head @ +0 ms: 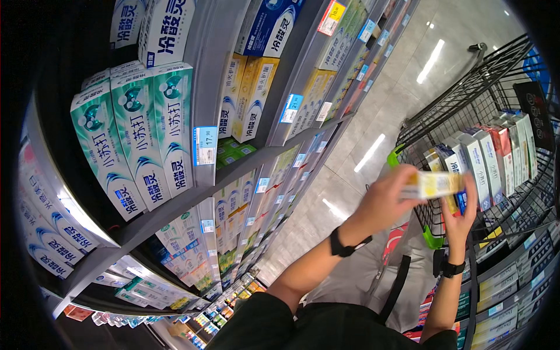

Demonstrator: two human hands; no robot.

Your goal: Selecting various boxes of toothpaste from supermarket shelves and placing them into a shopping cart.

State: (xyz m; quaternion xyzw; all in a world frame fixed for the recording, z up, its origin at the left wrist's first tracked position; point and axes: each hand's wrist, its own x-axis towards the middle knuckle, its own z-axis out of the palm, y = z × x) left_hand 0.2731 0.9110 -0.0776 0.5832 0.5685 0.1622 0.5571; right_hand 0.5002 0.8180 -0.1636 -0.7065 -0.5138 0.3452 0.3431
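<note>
A small white and yellow toothpaste box (437, 184), blurred, is held level over the near end of the shopping cart (463, 83). My left hand (391, 190) grips its left end. At the right end, the thumb and fingers of my right hand (459, 203) are around the box. Both wrists wear dark bands. Just beyond my hands, a row of upright toothpaste boxes (477, 162) stands in the black wire cart, mostly white, with one red and white box (501, 146) among them.
Shelves on the left hold green and white toothpaste boxes (133, 144), yellow and white boxes (256, 100) and price tags (205, 146). Grey tiled floor (372, 118) runs between shelves and cart. More boxed goods (498, 288) line a shelf at the lower right.
</note>
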